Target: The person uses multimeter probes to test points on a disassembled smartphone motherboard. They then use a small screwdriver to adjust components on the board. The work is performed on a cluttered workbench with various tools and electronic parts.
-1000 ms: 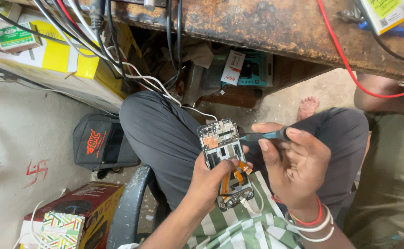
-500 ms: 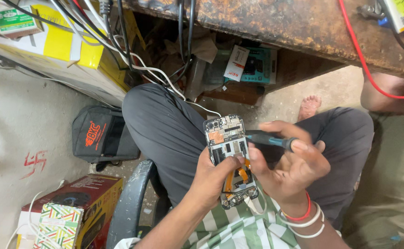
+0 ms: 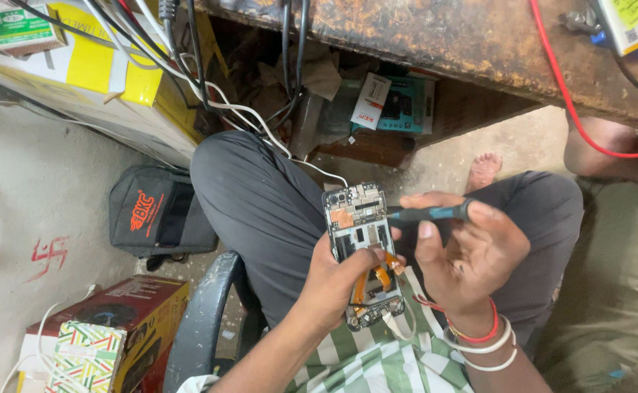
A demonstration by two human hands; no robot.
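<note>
An opened phone (image 3: 363,251) is gripped from below in the left hand (image 3: 333,280). A screwdriver (image 3: 429,213) is pinched by the right hand (image 3: 472,251) fingers (image 3: 429,244), its tip apparently touching the phone's upper edge.

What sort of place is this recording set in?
Probably a small phone repair stall: an opened smartphone held in the left hand, a screwdriver in the right hand, and cables hanging off a rusty workbench.

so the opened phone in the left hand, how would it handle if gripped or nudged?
The opened phone probably stays stiff: its frame looks intact in the left hand. Likely fragile, since boards and an orange flex ribbon lie exposed. The loose ribbon would probably flop and snag near the screwdriver.
</note>
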